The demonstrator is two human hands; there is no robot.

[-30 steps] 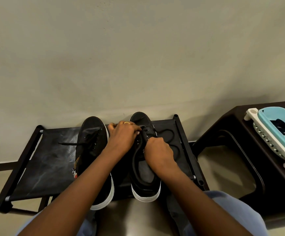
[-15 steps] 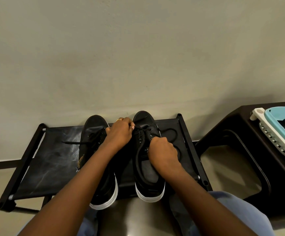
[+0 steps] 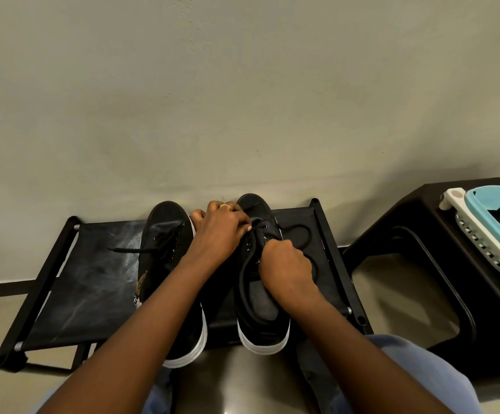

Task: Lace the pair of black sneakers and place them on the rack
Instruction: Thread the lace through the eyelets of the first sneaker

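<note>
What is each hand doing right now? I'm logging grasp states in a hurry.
Left hand: fingers curled, pinching the thin black shoelace at the right-side black canvas sneaker.
Right hand: fingers curled, gripping the same lace.

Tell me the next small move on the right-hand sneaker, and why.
Probably draw the lace taut through the eyelets: both hands, left hand and right hand, pinch at the right sneaker, and a slack loop lies loose on the rack.

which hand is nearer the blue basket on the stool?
Right. The right hand grips lace over the right sneaker, on the side toward the blue basket; the left hand sits farther away, between the shoes.
</note>
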